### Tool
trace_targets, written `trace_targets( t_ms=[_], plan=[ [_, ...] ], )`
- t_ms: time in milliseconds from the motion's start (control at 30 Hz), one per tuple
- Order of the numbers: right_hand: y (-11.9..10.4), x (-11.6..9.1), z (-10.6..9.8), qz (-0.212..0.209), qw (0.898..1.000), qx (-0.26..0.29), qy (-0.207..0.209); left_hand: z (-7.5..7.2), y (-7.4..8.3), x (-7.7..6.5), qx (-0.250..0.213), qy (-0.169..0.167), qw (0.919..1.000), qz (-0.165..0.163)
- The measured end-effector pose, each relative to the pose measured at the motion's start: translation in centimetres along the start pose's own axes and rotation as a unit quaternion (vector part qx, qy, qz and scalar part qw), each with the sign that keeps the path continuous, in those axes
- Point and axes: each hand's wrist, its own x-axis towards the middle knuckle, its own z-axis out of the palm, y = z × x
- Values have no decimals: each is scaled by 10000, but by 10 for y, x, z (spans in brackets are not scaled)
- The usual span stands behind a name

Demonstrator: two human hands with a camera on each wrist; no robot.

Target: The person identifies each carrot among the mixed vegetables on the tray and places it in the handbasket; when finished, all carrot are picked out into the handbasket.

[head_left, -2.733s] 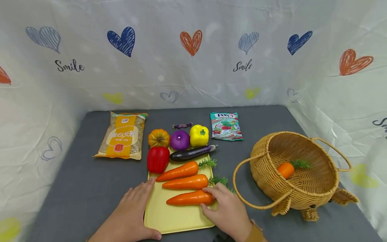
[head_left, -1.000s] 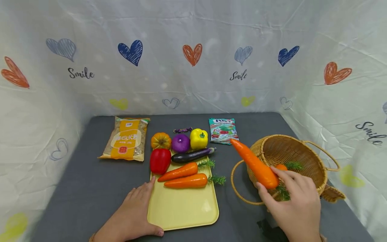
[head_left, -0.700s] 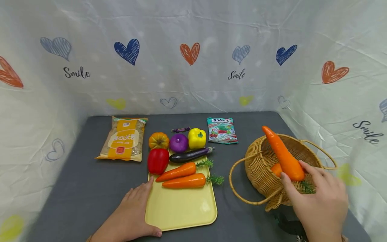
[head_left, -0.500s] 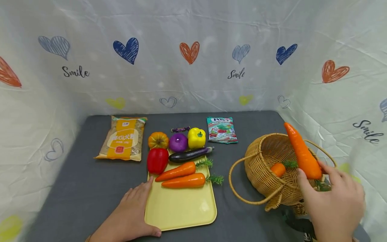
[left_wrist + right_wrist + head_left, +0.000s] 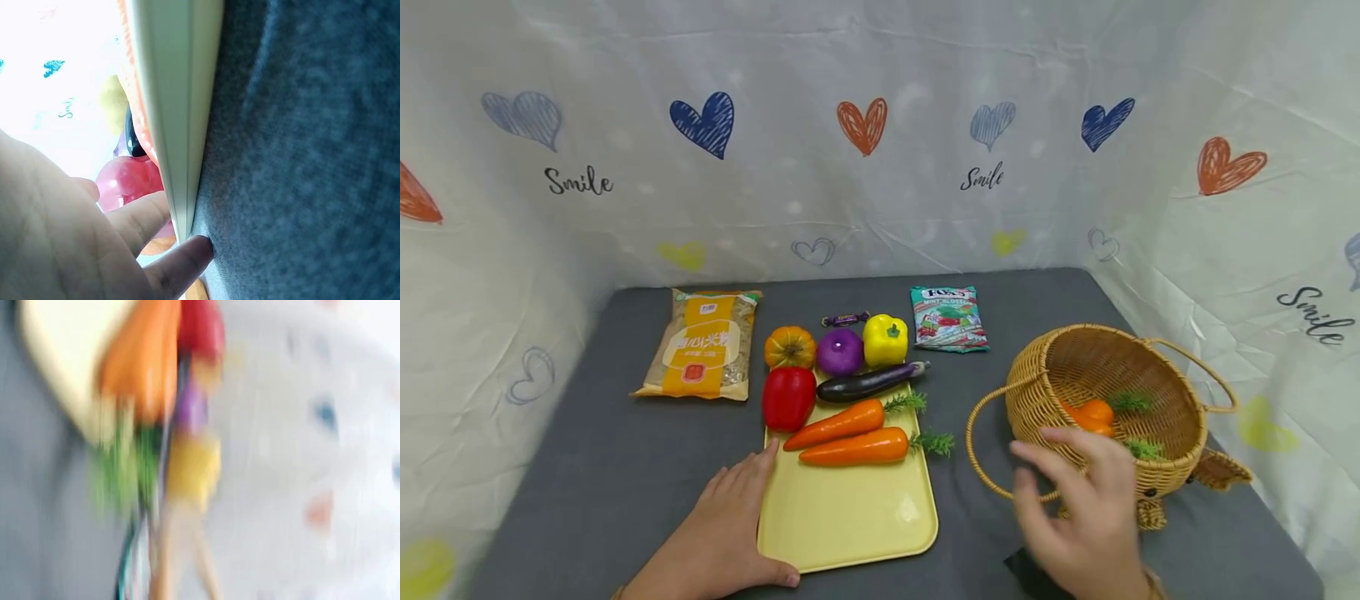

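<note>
My left hand (image 5: pixel 718 529) rests at the left edge of a yellow tray (image 5: pixel 850 517), fingers extended; the left wrist view shows its fingertips at the tray's side (image 5: pixel 178 125). On the tray lie two carrots with green tops, the nearer carrot (image 5: pixel 853 448) and the farther carrot (image 5: pixel 835 423). Behind them are a red bell pepper (image 5: pixel 788 398), an eggplant (image 5: pixel 865 383), a small pumpkin (image 5: pixel 790 346), a purple onion (image 5: pixel 840 352) and a yellow bell pepper (image 5: pixel 885 340). My right hand (image 5: pixel 1086 517), blurred and holding nothing, is in front of the wicker basket (image 5: pixel 1030 400). Orange carrots (image 5: pixel 1093 412) lie inside it, partly hidden.
A bag of rice noodles (image 5: pixel 707 346) lies at the back left of the grey table (image 5: pixel 625 492). A Fox's candy bag (image 5: pixel 950 319) is at the back right, and a purple-wrapped candy (image 5: pixel 846 320) behind the vegetables. The basket's looped handle (image 5: pixel 973 450) sticks out toward the tray.
My right hand took the nearest carrot from the tray, carried it right, and let it go in the basket. It has since come back left, without the carrot. My left hand stayed at the tray.
</note>
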Motion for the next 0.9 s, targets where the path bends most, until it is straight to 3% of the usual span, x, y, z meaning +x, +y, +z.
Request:
trace_targets(
  t_ms=[67,133,233,333,467,567,767,900],
  plan=[
    [-13,-6,23,-464,9960,490,-580,0,-1,-1,-23,29,10000,-13],
    [-22,-15,45,-596,9816,879,-1588,1,-3,-2,-49,74,10000,-30],
    [-25,-29,74,-292,9440,1238,-3046,3,-5,-2,-69,165,9998,3],
    [-22,-41,92,430,9090,1415,-3896,4,-5,-1,-66,194,9998,36],
    [-15,-55,100,1425,8776,1695,-4252,3,-4,1,-22,219,9997,104],
    [-13,-62,103,1742,8640,1834,-4353,4,-4,0,5,245,9996,102],
    [-14,-60,107,1924,8531,1701,-4541,0,-6,0,17,64,10000,-58],
    [-14,-60,106,1983,8543,1626,-4521,0,-4,6,-91,-158,9995,-246]
  ],
)
